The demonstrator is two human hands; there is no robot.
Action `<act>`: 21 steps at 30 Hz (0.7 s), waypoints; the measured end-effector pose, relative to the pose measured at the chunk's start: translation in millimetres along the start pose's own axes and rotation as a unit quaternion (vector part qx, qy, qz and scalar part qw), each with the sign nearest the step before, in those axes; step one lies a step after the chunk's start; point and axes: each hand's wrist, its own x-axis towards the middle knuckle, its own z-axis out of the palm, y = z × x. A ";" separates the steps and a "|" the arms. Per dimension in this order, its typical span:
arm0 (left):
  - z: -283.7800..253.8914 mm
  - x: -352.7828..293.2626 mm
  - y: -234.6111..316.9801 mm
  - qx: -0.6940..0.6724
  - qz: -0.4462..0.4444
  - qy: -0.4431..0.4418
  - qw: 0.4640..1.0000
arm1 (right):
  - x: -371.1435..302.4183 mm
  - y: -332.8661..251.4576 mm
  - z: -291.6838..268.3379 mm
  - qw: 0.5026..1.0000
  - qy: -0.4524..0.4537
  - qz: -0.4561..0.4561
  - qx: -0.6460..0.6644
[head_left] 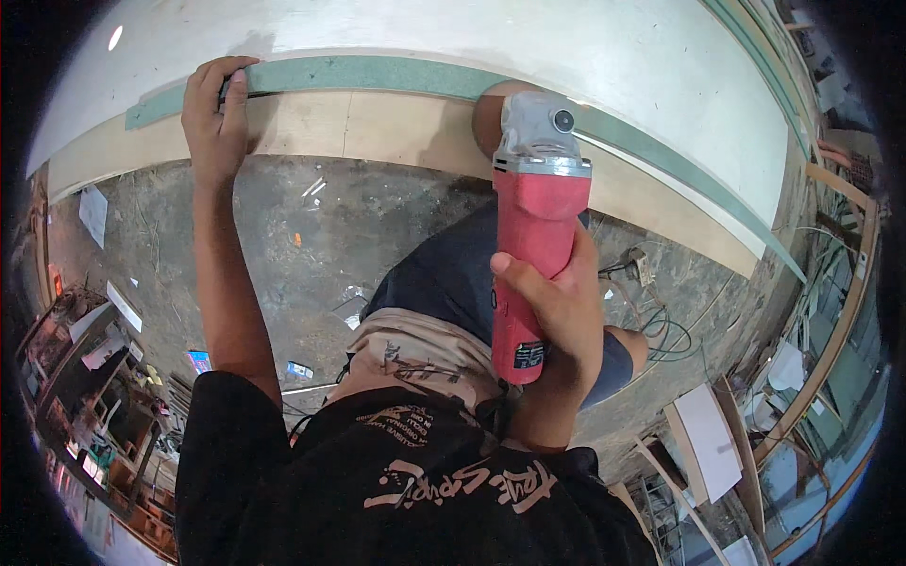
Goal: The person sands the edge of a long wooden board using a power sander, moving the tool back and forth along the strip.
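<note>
R hand [572, 300] fingers wrap red grinder [540, 208]. L hand [215, 123] at green strip [377, 74], can't tell grip. Strip's laid on far white board [396, 26]; grinder work prob. left.

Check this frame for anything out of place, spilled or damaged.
Yes, mildly: pale scraps and an orange piece litter the floor, and a green cable lies in loose loops near one knee, untidy for someone with an angle grinder in the right hand.
</note>
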 end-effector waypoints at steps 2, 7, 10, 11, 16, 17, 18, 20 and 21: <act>-0.7 -0.4 -1.1 -0.001 -0.002 -0.001 1.000 | 1.1 2.1 -0.3 0.999 -0.017 0.030 0.008; 1.2 -1.0 -2.0 -0.009 -0.005 0.008 1.000 | -0.4 9.0 -4.7 0.999 0.017 -0.031 0.013; -0.1 -1.0 -0.3 0.004 -0.008 0.005 1.000 | -2.3 5.9 -10.0 1.000 0.022 -0.008 -0.009; -0.8 -0.4 -0.1 0.004 -0.009 0.005 1.000 | -2.6 5.0 -9.6 1.000 0.023 -0.007 -0.010; 0.1 0.3 1.7 0.001 -0.003 0.000 1.000 | -1.1 12.4 -8.5 0.999 0.032 -0.035 -0.008; 0.6 0.0 1.8 -0.007 -0.009 0.000 1.000 | -1.1 11.0 -7.5 0.999 0.030 -0.035 -0.008; 0.8 -0.4 1.8 -0.015 -0.015 0.001 1.000 | -1.6 8.1 -6.1 0.999 0.029 -0.036 -0.017; 0.1 0.1 3.3 -0.011 -0.007 0.006 1.000 | -1.7 7.3 -5.3 0.999 0.028 -0.037 -0.026; -0.2 0.3 4.4 -0.008 0.002 0.011 1.000 | -1.7 8.5 -5.6 0.999 0.026 -0.030 -0.019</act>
